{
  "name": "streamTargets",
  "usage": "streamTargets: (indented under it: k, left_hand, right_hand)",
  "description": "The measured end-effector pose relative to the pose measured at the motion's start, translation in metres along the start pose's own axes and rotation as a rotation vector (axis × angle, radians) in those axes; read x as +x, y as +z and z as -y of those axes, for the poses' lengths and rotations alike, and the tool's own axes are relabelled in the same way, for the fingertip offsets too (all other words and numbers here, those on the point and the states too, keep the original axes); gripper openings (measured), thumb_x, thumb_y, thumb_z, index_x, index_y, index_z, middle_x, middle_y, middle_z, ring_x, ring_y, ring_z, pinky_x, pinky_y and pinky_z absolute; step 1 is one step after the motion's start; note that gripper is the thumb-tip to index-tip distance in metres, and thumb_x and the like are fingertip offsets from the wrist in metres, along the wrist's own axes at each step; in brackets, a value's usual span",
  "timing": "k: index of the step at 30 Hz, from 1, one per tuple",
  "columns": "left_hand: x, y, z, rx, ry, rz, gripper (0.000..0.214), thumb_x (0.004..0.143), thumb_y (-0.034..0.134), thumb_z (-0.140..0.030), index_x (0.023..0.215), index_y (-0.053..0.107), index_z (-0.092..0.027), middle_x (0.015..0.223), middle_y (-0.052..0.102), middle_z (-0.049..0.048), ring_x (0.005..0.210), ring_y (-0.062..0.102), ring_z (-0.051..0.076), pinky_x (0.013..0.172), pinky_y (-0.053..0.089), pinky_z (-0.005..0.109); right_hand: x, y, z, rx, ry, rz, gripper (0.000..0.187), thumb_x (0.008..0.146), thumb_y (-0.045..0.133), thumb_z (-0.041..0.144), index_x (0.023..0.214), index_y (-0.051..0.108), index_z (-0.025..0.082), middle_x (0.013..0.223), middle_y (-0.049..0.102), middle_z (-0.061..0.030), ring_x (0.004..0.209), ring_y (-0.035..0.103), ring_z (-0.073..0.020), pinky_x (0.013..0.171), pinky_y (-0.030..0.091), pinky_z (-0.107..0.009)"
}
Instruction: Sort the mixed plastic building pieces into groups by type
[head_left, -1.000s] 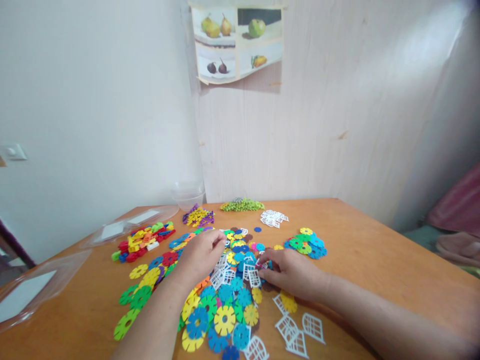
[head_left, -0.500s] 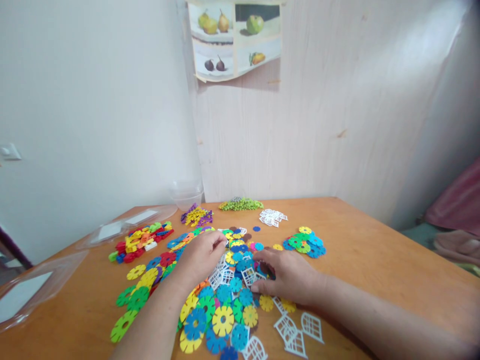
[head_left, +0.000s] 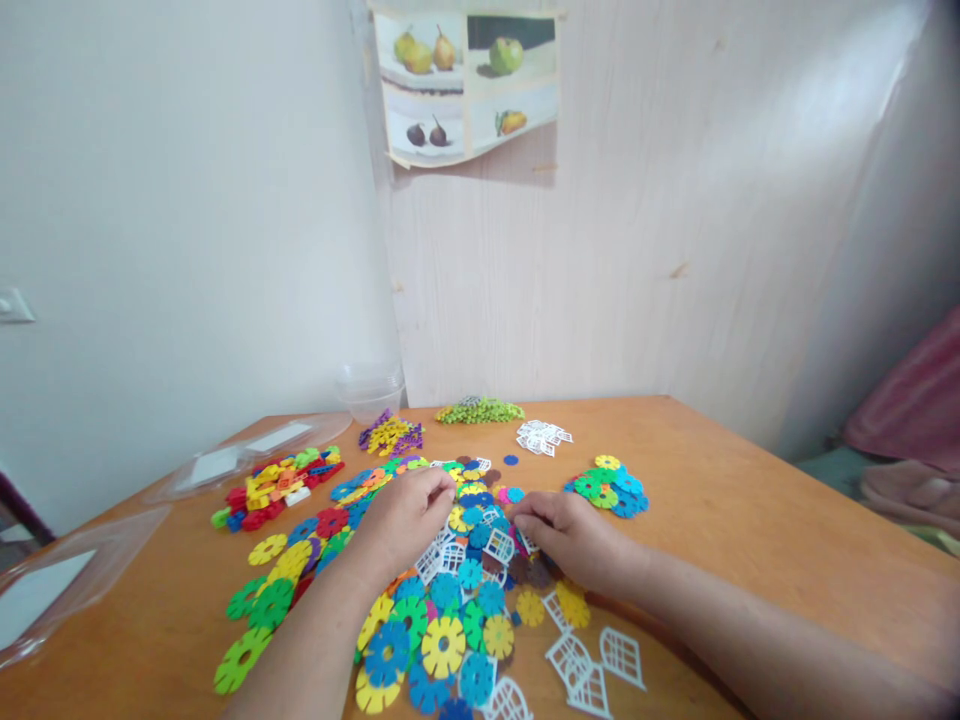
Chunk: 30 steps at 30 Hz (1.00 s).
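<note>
A heap of flat plastic snowflake discs (head_left: 442,610) in blue, yellow, green and red covers the middle of the wooden table (head_left: 750,520), mixed with white window-shaped pieces (head_left: 499,545). My left hand (head_left: 405,515) rests on the heap with its fingers curled together at the tips; what they pinch is hidden. My right hand (head_left: 570,535) lies on the heap's right side, fingers bent and pressed on the pieces by a white window piece.
Sorted groups lie around: red and yellow bricks (head_left: 277,485), purple-yellow pieces (head_left: 390,435), green pieces (head_left: 480,410), small white pieces (head_left: 541,437), blue-green discs (head_left: 611,485), white windows (head_left: 592,665). A clear tub (head_left: 371,385) and clear lids (head_left: 247,455) stand at the left.
My right hand drew its fingers back over the pieces, then shifted slightly up and left. My left hand stayed nearly still. The camera tilted a little.
</note>
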<state>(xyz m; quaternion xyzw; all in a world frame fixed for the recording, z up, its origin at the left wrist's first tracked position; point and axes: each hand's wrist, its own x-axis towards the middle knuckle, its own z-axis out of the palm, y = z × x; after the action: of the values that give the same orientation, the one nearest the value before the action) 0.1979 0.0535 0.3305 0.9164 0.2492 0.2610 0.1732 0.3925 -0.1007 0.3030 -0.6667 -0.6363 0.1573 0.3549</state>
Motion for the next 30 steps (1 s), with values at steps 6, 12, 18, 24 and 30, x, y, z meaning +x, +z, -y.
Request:
streamTargets:
  k: [6, 12, 18, 24, 30]
  left_hand:
    - [0.0, 0.001, -0.004, 0.005, 0.007, 0.019, 0.026, 0.091, 0.043, -0.034, 0.076, 0.059, -0.022, 0.073, 0.06, 0.0011, 0.072, 0.056, 0.018, 0.062, 0.034, 0.027]
    - [0.0, 0.002, -0.007, 0.002, 0.034, 0.042, 0.022, 0.091, 0.045, -0.031, 0.078, 0.061, -0.023, 0.076, 0.063, 0.0016, 0.076, 0.058, 0.019, 0.065, 0.036, 0.027]
    - [0.001, 0.004, -0.001, 0.003, 0.024, -0.022, 0.023, 0.091, 0.046, -0.032, 0.079, 0.063, -0.023, 0.08, 0.066, 0.0023, 0.078, 0.06, 0.019, 0.067, 0.038, 0.027]
    - [0.002, 0.002, 0.005, 0.024, 0.017, -0.047, 0.022, 0.091, 0.046, -0.032, 0.082, 0.064, -0.023, 0.084, 0.068, 0.0032, 0.082, 0.061, 0.02, 0.071, 0.039, 0.028]
    - [0.002, -0.002, 0.006, 0.058, -0.001, -0.039, 0.025, 0.093, 0.043, -0.032, 0.078, 0.061, -0.022, 0.086, 0.067, 0.0025, 0.083, 0.06, 0.019, 0.069, 0.037, 0.028]
  right_hand:
    - [-0.001, -0.003, -0.004, 0.113, 0.123, -0.018, 0.024, 0.093, 0.046, 0.031, 0.097, 0.067, 0.02, 0.076, 0.065, 0.0011, 0.062, 0.056, -0.0112, 0.057, 0.042, -0.022]
    - [0.006, -0.002, -0.014, 0.173, 0.212, -0.096, 0.014, 0.086, 0.054, 0.029, 0.094, 0.063, 0.02, 0.068, 0.062, 0.0035, 0.055, 0.055, -0.0103, 0.05, 0.04, -0.02]
    - [0.041, -0.025, -0.046, 0.243, 0.346, -0.274, 0.014, 0.08, 0.057, 0.02, 0.092, 0.063, 0.019, 0.061, 0.061, 0.0038, 0.057, 0.058, -0.0108, 0.051, 0.042, -0.019]
    - [0.09, -0.043, -0.075, 0.286, 0.451, -0.383, 0.019, 0.077, 0.06, 0.016, 0.097, 0.063, 0.014, 0.057, 0.06, 0.0015, 0.05, 0.055, -0.0104, 0.048, 0.043, -0.02]
    - [0.112, -0.042, -0.088, 0.324, 0.458, -0.452, 0.033, 0.08, 0.06, 0.018, 0.112, 0.063, 0.011, 0.068, 0.065, -0.0036, 0.06, 0.063, -0.0124, 0.057, 0.05, -0.022]
